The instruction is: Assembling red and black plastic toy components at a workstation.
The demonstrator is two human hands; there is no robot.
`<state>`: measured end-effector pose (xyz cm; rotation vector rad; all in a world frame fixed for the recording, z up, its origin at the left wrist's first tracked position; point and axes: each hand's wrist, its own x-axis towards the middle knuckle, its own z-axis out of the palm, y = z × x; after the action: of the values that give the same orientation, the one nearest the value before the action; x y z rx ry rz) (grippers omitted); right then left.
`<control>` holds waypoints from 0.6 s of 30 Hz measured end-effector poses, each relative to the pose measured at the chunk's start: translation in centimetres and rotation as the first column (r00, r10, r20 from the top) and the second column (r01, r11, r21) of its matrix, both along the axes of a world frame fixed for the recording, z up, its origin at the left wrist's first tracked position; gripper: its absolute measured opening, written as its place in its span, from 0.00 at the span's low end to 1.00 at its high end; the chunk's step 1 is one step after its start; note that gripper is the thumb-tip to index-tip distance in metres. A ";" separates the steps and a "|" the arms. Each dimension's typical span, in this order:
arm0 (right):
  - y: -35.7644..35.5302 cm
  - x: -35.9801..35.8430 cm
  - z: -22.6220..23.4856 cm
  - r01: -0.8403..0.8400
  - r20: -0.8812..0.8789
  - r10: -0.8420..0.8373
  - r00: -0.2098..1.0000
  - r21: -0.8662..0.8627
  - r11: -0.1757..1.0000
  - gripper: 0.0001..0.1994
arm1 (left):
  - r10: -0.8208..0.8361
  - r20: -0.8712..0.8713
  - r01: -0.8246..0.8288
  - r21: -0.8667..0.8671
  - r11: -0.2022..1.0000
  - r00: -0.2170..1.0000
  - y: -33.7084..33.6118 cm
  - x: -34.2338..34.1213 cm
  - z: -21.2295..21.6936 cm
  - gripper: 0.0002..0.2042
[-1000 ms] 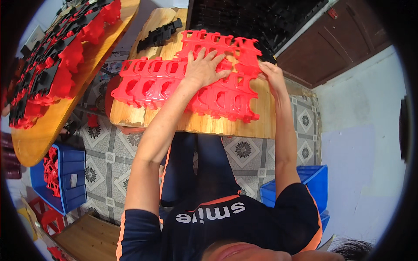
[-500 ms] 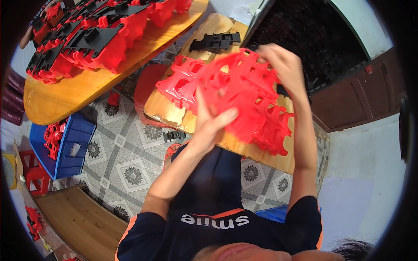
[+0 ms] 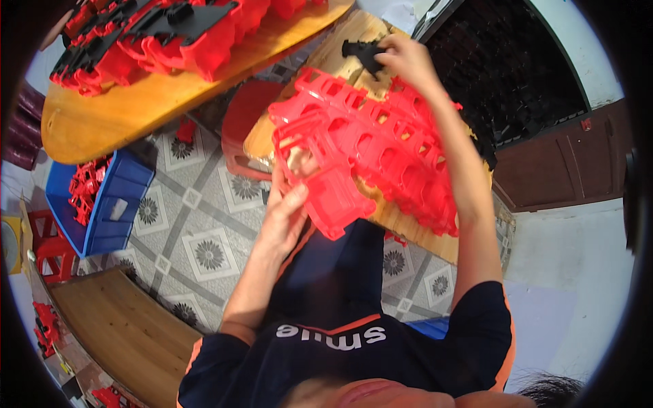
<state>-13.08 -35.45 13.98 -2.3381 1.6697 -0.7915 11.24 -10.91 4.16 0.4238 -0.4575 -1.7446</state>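
A red plastic frame (image 3: 333,194) with cut-out openings is gripped in my left hand (image 3: 284,214), tilted near the close edge of the small wooden table (image 3: 445,246). My thumb lies on its face, and some fingers show behind an opening. At the table's far side, my right hand (image 3: 408,60) has its fingers closed on a black plastic part (image 3: 367,56), which it partly covers. Between the hands, several similar red plastic frames (image 3: 388,139) lie in rows on the table.
On a larger wooden table (image 3: 136,122) at far left stand red frames with black parts fitted (image 3: 180,37). Below it, a blue bin (image 3: 126,197) holds red pieces. A red stool (image 3: 248,112) stands between the tables. A dark container (image 3: 503,75) of black parts is at far right.
My right hand has moved from the red frames to the black part. My left hand has drawn one red frame down and toward me. The view has shifted slightly.
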 end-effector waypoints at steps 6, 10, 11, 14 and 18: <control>19.8 -0.7 5.0 -0.490 -0.015 0.494 0.869 -0.153 0.858 0.13 | -0.118 -0.041 0.118 -0.010 0.993 0.992 0.1 -0.2 0.6 0.44; 26.2 1.9 3.1 -0.529 -0.024 0.531 0.847 -0.146 0.836 0.16 | -0.143 0.003 0.143 -0.003 0.990 0.990 1.5 -1.3 1.3 0.46; 27.0 2.2 2.9 -0.528 -0.068 0.523 0.849 -0.141 0.838 0.16 | -0.161 -0.029 0.160 -0.022 0.987 0.987 1.9 -1.6 1.9 0.46; 28.3 2.4 2.9 -0.547 -0.122 0.533 0.837 -0.171 0.820 0.14 | -0.158 -0.006 0.157 -0.032 0.987 0.987 2.6 -2.0 1.8 0.47; 28.9 2.1 3.0 -0.597 -0.171 0.574 0.801 -0.160 0.786 0.16 | -0.183 -0.003 0.182 -0.061 0.981 0.983 3.1 -1.9 2.5 0.47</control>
<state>-10.96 -6.58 16.96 -2.8527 0.7979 -0.7273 9.32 -7.82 6.63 0.3393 -0.5555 -1.9034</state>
